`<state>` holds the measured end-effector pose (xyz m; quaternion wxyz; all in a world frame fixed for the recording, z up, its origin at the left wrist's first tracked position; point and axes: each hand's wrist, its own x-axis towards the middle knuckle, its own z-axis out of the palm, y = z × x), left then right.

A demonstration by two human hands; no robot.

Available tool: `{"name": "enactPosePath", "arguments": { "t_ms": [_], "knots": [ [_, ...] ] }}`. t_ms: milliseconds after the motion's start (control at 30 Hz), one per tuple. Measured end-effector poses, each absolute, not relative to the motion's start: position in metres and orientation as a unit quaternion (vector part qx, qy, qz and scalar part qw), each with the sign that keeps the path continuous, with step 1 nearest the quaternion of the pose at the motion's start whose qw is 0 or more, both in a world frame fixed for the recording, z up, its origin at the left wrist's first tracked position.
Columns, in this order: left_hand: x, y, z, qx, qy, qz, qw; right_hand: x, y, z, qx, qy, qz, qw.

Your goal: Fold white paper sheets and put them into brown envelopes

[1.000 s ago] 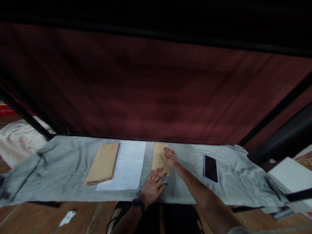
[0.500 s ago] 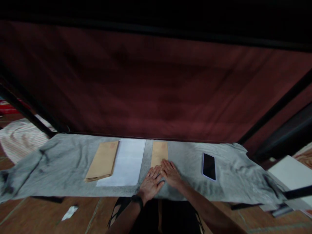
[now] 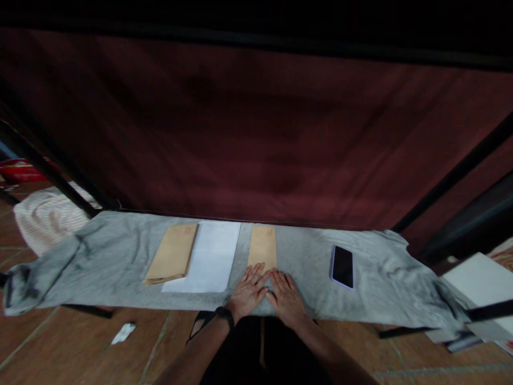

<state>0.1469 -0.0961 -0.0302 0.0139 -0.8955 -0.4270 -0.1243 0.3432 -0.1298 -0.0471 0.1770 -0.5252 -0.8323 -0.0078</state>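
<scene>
A single brown envelope lies lengthwise on the grey cloth in front of me, a faint reddish mark at its far end. My left hand rests flat with fingers stretched over its near left part; a dark band circles that wrist. My right hand lies flat beside it, fingers extended, fingertips at the envelope's near right edge. The thumbs come close together, and the hands hide the envelope's near end. To the left, a stack of brown envelopes partly covers white paper sheets.
A phone with a pale purple edge lies to the right on the grey cloth. Behind the narrow surface rises a dark red panel. Black bars stand at both sides. A white scrap lies on the tiled floor.
My right hand has shifted right and toward me, off the envelope's middle to its near right edge. My left hand stays flat on the near left part. The whole view has tilted slightly.
</scene>
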Motion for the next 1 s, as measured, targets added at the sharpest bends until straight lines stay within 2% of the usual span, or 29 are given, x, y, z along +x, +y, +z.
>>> {"name": "enactPosePath", "arguments": {
  "t_ms": [333,533,733,1000],
  "knots": [
    [0.135,-0.113,-0.054,-0.838,-0.514,-0.158,0.098,0.338,-0.127,-0.045,-0.539,-0.82,0.001,0.191],
    [0.141,-0.114,-0.063,-0.822,-0.545,-0.14,0.092,0.305,-0.118,-0.044,-0.521,-0.823,0.024,0.226],
    [0.15,-0.113,-0.053,-0.773,-0.599,-0.206,-0.033,0.319,-0.13,-0.048,-0.547,-0.802,-0.013,0.239],
    [0.166,-0.07,-0.019,-0.486,-0.66,-0.463,-0.336,0.322,-0.132,-0.046,-0.559,-0.795,-0.001,0.236]
  ]
}}
